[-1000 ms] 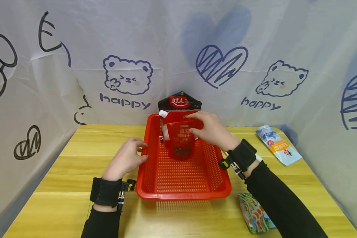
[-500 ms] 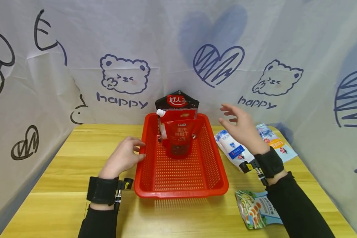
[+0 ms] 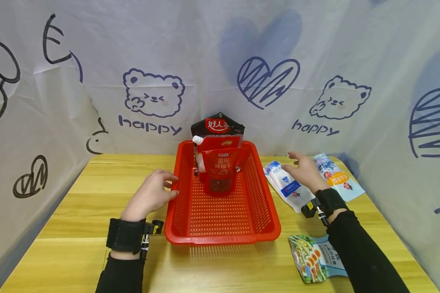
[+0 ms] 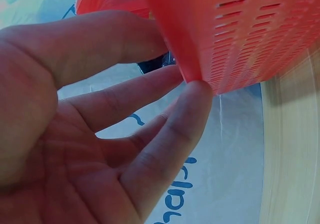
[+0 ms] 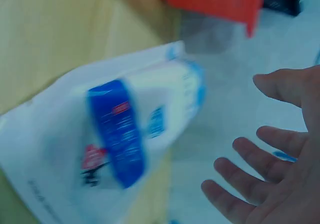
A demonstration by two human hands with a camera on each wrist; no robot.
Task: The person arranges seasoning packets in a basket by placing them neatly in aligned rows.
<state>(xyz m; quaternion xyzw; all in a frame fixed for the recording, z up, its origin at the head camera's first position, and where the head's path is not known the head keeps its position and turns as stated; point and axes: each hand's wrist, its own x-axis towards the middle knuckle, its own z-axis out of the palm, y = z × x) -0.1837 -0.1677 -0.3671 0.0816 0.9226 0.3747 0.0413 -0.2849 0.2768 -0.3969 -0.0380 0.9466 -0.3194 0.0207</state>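
Thumb and fingers of the left hand [image 3: 148, 195] are pinching the red basket [image 3: 223, 240] by its rim at nine o'clock, probably steadying it against sliding on the desk [image 3: 106, 183]. Toward twelve o'clock, a black pouch [image 3: 218, 125], a spouted red pouch [image 3: 213, 141] and a red chilli pouch [image 3: 221, 171] are standing one before another, seemingly using the basket's far end as a backrest. Outside, at three o'clock, a white pouch [image 3: 287, 187] is lying slantwise near the rim. The right hand [image 3: 306, 173] is hovering just beside it, fingers spread, holding nothing, its palm facing the pouch. At four o'clock a food-picture pouch [image 3: 317, 259] is lying partly under the right sleeve [image 3: 368, 256]; farther out at three, a blue-and-orange pouch [image 3: 340, 178] is resting on the desk, all three probably sitting there for the right arm's easy reach.
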